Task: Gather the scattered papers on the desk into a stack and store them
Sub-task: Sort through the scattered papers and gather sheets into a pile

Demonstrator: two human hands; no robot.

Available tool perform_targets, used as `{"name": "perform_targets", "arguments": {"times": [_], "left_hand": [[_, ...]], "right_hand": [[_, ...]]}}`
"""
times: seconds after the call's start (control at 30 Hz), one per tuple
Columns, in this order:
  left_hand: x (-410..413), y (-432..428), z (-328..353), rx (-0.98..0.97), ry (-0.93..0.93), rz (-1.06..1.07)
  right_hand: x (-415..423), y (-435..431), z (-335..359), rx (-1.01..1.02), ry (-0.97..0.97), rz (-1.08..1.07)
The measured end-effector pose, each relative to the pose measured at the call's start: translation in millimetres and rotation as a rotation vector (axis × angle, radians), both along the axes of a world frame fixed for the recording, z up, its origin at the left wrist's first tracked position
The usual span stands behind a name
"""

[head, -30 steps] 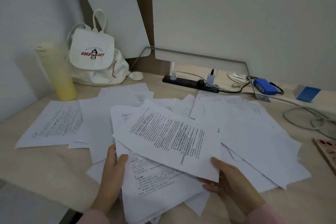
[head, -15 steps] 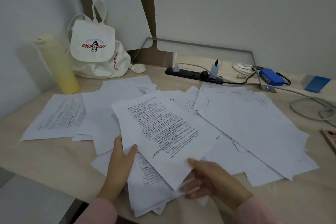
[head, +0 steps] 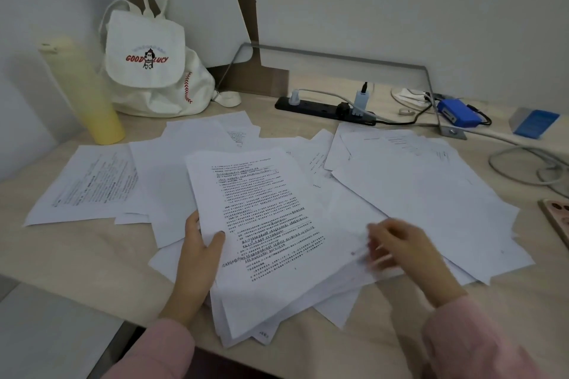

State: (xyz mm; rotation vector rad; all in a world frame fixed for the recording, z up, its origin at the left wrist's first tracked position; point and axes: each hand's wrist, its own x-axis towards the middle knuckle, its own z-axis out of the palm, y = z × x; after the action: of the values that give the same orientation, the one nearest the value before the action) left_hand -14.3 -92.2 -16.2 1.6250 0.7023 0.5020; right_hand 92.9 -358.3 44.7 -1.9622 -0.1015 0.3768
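now the right hand (head: 397, 243) has left the printed sheet (head: 264, 218).

White canvas backpack (head: 147, 71) printed "GOOD LUCY" sits back left, against a leaning white board (head: 197, 3). Pale yellow bottle (head: 89, 101) stands upright just left of it. Black power strip (head: 320, 109) with plugs lies under a grey metal frame (head: 338, 54). Blue device (head: 457, 112) and blue box (head: 535, 122) sit right of the strip, grey cables (head: 517, 144) near them. Brown tray-like piece (head: 557, 218) is cut off at the right edge.
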Motion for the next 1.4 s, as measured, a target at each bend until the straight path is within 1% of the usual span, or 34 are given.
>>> {"name": "perform_targets", "arguments": {"times": [0.03, 0.07, 0.1, 0.13, 0.2, 0.27, 0.33, 0.4, 0.5, 0.57, 0.67, 0.77, 0.83, 0.93, 1.0, 1.07, 1.13, 1.17, 1.23, 1.3, 1.4], "left_hand": [[-0.5, -2.6, -3.8, -0.006, 0.017, 0.001], [-1.9, -2.9, -4.5, 0.000, 0.018, 0.003], [-3.8, -3.3, -5.3, 0.004, 0.019, 0.004], [-5.2, -3.3, -5.0, 0.004, 0.022, 0.006], [-7.0, -2.6, -4.4, 0.000, 0.018, 0.008], [-8.3, -2.4, -4.0, -0.012, 0.012, 0.009], [-9.3, -3.2, -3.9, -0.018, 0.009, 0.009], [-8.9, -3.8, -2.9, -0.024, 0.008, 0.011], [-8.7, -3.6, -2.8, -0.031, 0.017, 0.011], [-9.1, -3.0, -3.5, -0.036, 0.019, 0.008], [-8.9, -2.7, -4.3, -0.033, 0.014, 0.008], [-8.5, -2.8, -4.8, -0.045, 0.008, 0.005], [-9.0, -3.4, -3.9, -0.050, 0.005, 0.003], [-8.8, -5.1, -2.1, -0.054, -0.004, 0.001], [-9.5, -5.6, -0.9, -0.073, -0.017, 0.002], [-9.2, -7.4, 1.1, -0.114, -0.038, -0.001], [-9.0, -8.0, 2.1, -0.123, -0.058, 0.002], [-8.9, -7.7, 2.4, -0.121, -0.062, 0.009], [-7.8, -5.8, 1.5, -0.099, -0.056, 0.028], [-6.9, -4.1, -0.6, -0.076, -0.040, 0.041], [-7.1, -3.6, -3.1, -0.042, -0.023, 0.043]], "right_hand": [[8.7, -9.4, -5.8, -0.149, -0.208, -0.075], [16.5, -14.9, -10.3, -0.306, -0.361, -0.096], [24.0, -20.0, -17.6, -0.457, -0.434, -0.077], [31.3, -23.6, -25.5, -0.575, -0.449, -0.035], [39.7, -26.0, -35.9, -0.704, -0.404, 0.012], [42.6, -26.1, -43.4, -0.791, -0.395, -0.003], [43.9, -27.0, -49.0, -0.861, -0.487, -0.006], [47.3, -28.0, -49.1, -0.891, -0.533, -0.014], [52.6, -33.3, -46.8, -0.871, -0.568, -0.048], [52.3, -35.5, -43.2, -0.822, -0.571, -0.089], [43.9, -31.7, -30.7, -0.647, -0.652, -0.155], [24.0, -19.5, -13.6, -0.472, -0.715, -0.124], [4.7, -9.8, -4.3, -0.376, -0.701, -0.043], [-23.9, 2.0, 5.5, -0.285, -0.672, 0.208], [-36.6, 8.3, 3.9, -0.260, -0.554, 0.415], [-42.1, 10.4, -4.8, -0.265, -0.382, 0.578], [-42.7, 10.0, -15.9, -0.294, -0.270, 0.678], [-41.7, 9.9, -18.9, -0.289, -0.257, 0.690], [-38.0, 8.7, -19.4, -0.259, -0.301, 0.666], [-32.8, 6.5, -14.9, -0.265, -0.383, 0.581], [-21.6, 2.1, -4.9, -0.261, -0.537, 0.326]]}}
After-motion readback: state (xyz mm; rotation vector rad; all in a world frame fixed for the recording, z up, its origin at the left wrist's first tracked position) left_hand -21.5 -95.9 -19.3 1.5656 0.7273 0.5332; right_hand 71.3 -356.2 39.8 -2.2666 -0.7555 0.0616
